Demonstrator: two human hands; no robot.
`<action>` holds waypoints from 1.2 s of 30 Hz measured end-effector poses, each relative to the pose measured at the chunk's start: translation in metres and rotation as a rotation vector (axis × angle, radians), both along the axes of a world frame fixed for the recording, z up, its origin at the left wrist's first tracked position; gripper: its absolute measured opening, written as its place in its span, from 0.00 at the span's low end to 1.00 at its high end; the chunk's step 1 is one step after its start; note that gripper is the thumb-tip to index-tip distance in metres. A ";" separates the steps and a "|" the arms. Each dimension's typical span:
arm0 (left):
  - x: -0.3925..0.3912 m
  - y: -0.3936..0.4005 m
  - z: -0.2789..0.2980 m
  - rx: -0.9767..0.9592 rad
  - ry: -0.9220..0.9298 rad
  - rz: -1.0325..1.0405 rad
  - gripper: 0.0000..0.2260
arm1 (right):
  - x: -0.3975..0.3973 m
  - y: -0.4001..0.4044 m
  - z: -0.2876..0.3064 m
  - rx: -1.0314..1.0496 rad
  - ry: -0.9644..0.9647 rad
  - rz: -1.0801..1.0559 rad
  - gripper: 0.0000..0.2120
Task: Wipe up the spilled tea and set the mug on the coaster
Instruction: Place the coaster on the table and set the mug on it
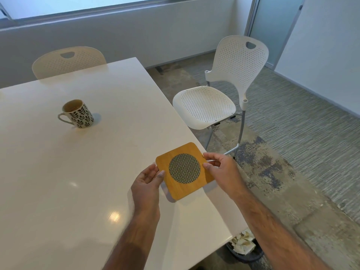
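Wooden coaster (185, 170) with round woven inset held just above white counter (58, 182) near right edge, tilted. Left hand (147, 182) pinches its left corner, right hand (218, 168) its right edge; forearms extended. Leaf-patterned mug (78, 114) upright, well apart, far left.

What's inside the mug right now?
The mug stands upright on the table, apart from the coaster held by both hands. Its inner wall looks brown-stained with dark liquid low down; the near wall hides the bottom, so the level is unclear.
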State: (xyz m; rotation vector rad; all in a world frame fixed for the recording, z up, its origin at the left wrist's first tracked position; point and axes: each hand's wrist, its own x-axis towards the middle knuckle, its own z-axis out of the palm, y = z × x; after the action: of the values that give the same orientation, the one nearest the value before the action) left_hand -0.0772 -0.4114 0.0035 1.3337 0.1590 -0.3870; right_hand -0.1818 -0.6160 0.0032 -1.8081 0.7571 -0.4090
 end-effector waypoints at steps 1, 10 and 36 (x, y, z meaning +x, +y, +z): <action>0.002 0.003 0.000 -0.005 -0.001 0.006 0.18 | 0.002 0.003 0.001 0.007 0.000 0.004 0.18; 0.023 0.048 -0.003 0.004 -0.020 0.023 0.14 | 0.029 0.032 0.005 0.071 0.000 0.097 0.11; 0.080 0.258 0.001 0.109 -0.077 0.073 0.14 | 0.111 0.214 0.012 0.043 0.060 0.393 0.14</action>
State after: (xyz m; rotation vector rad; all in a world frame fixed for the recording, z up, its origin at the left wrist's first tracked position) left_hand 0.0024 -0.1532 0.0050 1.4435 0.1659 -0.2677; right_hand -0.0712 -0.4018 0.0153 -1.8808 0.4304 -0.0789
